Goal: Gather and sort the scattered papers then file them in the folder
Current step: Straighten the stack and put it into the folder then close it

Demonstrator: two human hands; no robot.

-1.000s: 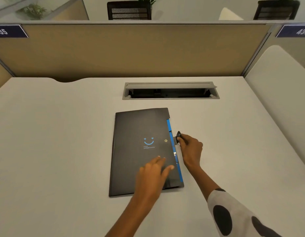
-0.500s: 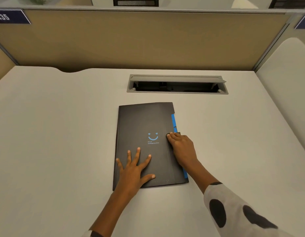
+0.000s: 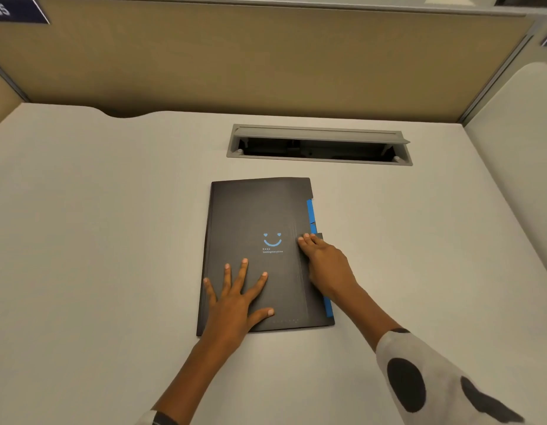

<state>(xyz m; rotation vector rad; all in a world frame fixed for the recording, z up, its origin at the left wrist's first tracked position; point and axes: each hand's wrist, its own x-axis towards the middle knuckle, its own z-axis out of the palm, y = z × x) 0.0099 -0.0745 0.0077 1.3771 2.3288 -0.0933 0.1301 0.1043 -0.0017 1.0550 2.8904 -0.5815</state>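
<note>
A black folder [image 3: 254,216] with a blue smiley on its cover lies closed on the white desk [image 3: 97,225]. Blue tabs [image 3: 310,211] stick out along its right edge. My left hand [image 3: 235,297] rests flat on the lower part of the cover, fingers spread. My right hand [image 3: 324,262] lies on the folder's right edge, fingertips pressing on the small black closure flap [image 3: 319,236] beside the smiley. No loose papers are in sight.
A grey cable hatch [image 3: 319,145] stands open in the desk behind the folder. A tan partition [image 3: 266,62] walls off the back. Another white desk [image 3: 517,148] adjoins on the right.
My right hand brought the closure flap over from the folder's edge onto the cover and now presses it down. My left hand slid left and flattened on the cover. The view dipped downward.
</note>
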